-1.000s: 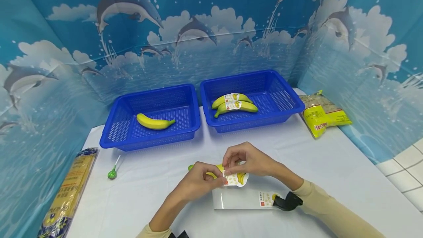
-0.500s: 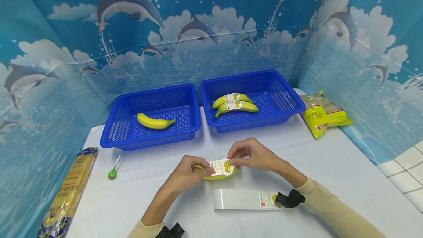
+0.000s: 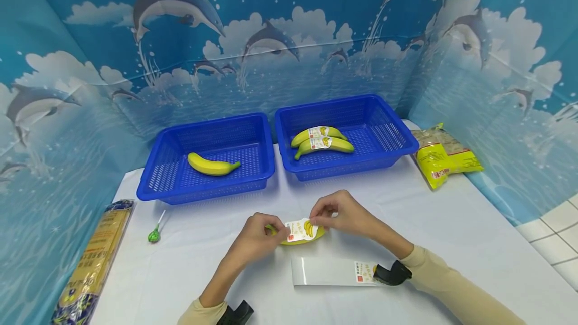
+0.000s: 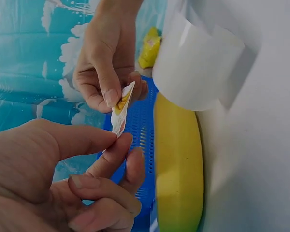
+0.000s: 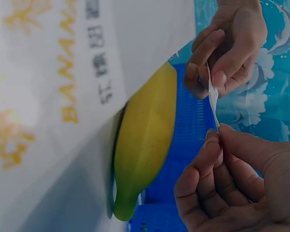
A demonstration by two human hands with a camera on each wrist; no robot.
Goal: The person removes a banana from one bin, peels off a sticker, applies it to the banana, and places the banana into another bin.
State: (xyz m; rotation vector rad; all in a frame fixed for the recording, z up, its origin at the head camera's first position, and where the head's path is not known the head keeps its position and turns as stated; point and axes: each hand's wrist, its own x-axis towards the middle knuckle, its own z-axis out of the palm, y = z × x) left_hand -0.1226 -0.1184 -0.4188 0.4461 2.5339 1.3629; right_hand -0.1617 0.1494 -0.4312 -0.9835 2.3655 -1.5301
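A printed banana sticker is stretched between both hands, just above a yellow banana lying on the white cloth. My left hand pinches its left end between thumb and index finger. At the other end my right hand pinches it the same way. Both wrist views show the sticker nearly edge-on and apart from the banana. Nearer me lies a glossy white backing strip with another sticker at its right end, beside the right wrist's black strap.
Behind the hands stand two blue baskets. The left basket holds one plain banana; the right basket holds two labelled bananas. A green lollipop and long yellow packet lie left, a yellow-green bag right.
Both hands have moved up and away from the backing strip with the sticker, bringing it over the banana. During the last half second they have barely moved.
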